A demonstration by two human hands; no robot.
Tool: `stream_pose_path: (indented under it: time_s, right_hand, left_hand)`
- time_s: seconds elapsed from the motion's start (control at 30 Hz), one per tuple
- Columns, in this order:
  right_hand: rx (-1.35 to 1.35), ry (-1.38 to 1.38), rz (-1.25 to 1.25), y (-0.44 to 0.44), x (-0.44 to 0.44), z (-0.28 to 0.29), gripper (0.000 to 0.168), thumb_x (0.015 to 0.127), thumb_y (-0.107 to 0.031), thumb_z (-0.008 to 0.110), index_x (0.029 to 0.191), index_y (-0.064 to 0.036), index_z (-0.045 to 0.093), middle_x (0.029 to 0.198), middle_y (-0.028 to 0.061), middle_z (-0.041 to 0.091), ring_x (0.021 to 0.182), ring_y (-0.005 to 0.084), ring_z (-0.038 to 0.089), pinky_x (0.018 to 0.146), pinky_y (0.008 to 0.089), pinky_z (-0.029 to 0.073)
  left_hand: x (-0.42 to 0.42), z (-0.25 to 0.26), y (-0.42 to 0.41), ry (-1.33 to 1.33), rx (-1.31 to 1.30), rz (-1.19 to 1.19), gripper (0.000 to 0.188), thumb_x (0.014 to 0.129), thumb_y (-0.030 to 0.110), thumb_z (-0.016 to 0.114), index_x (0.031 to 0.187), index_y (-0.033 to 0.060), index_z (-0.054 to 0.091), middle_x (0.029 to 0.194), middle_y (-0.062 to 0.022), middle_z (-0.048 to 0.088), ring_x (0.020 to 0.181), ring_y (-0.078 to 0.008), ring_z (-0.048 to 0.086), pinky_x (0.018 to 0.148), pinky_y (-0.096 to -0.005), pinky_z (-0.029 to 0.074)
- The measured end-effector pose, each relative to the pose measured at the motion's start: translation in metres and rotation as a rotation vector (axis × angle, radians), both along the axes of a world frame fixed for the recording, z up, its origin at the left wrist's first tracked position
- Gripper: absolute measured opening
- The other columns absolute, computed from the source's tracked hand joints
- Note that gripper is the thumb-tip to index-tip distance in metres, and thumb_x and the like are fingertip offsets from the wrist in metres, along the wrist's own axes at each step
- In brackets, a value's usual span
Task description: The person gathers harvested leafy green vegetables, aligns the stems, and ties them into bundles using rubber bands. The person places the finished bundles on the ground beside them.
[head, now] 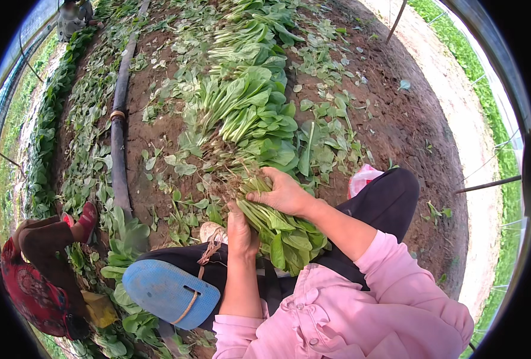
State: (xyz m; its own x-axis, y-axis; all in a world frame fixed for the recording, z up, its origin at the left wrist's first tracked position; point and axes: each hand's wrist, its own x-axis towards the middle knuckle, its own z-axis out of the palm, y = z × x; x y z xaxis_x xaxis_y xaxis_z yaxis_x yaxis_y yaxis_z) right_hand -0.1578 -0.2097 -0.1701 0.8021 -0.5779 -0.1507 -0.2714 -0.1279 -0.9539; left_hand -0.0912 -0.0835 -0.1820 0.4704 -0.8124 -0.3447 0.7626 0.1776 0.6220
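Note:
Both of my hands are around a bunch of leafy greens (292, 238), whose roots point away from me and whose leaves hang over my lap. My left hand (242, 233) grips the pale stems from the left, thumb up near the roots. My right hand (288, 193) closes over the stems from above and the right. Just beyond the roots, a long row of pulled greens (256, 107) lies on the soil, roots to the left and leaves to the right. The far side of the held bunch nearly touches this row.
A blue foam pad (171, 291) with a cord is on my left knee. A dark hose (118, 134) runs along the soil at left. A person in red (36, 287) crouches at lower left; another person (70, 22) is far off. A pink-and-white plastic bag (362, 179) lies beside my right knee.

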Motion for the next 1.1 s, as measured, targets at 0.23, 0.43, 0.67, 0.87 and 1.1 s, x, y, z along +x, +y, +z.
stream_pose_path:
  time_s: [0.23,0.43,0.67,0.87,1.1]
  right_hand:
    - [-0.026,0.127,0.026,0.004,0.003,0.003,0.062,0.077,-0.041,0.070,0.113,0.004,0.048,0.104,0.0118,0.059,0.095,0.0156,0.053,0.087,0.0293,0.042]
    - [0.514,-0.150,0.019,0.003,-0.005,0.004,0.043,0.084,-0.022,0.060,0.116,0.003,0.046,0.109,0.0085,0.055,0.100,0.0143,0.051,0.088,0.0283,0.040]
    - [0.424,-0.003,-0.015,-0.003,-0.007,0.019,0.028,0.084,-0.018,0.063,0.103,0.002,0.058,0.092,0.0014,0.061,0.082,0.0068,0.054,0.076,0.0229,0.045]
    - [0.389,0.000,-0.070,0.003,-0.008,0.024,0.021,0.085,-0.018,0.063,0.094,0.001,0.064,0.082,-0.0007,0.061,0.074,0.0046,0.052,0.070,0.0211,0.044]
    - [0.281,0.033,-0.033,0.014,0.001,0.017,0.026,0.090,-0.019,0.055,0.105,0.002,0.057,0.095,0.0048,0.060,0.087,0.0085,0.051,0.078,0.0248,0.043]
  left_hand:
    - [-0.001,-0.004,0.004,-0.003,-0.145,-0.054,0.069,0.075,0.046,0.068,0.123,0.0018,0.044,0.118,-0.0082,0.053,0.106,-0.0214,0.054,0.089,-0.0364,0.045]
    - [0.004,0.003,0.000,0.001,0.038,0.058,0.040,0.077,0.008,0.068,0.112,-0.0024,0.052,0.102,-0.0092,0.060,0.089,-0.0198,0.060,0.080,-0.0323,0.049]
    - [0.007,0.007,0.001,-0.003,0.038,0.092,0.035,0.077,0.004,0.064,0.109,-0.0047,0.054,0.101,-0.0116,0.061,0.089,-0.0212,0.061,0.081,-0.0336,0.049]
    - [0.006,0.012,-0.003,-0.044,0.019,0.093,0.039,0.078,0.011,0.067,0.112,-0.0027,0.053,0.102,-0.0100,0.060,0.091,-0.0205,0.060,0.082,-0.0333,0.048]
    - [0.005,-0.007,-0.001,-0.094,-0.011,0.135,0.044,0.077,0.013,0.070,0.114,-0.0027,0.052,0.104,-0.0095,0.060,0.092,-0.0198,0.060,0.083,-0.0328,0.048]
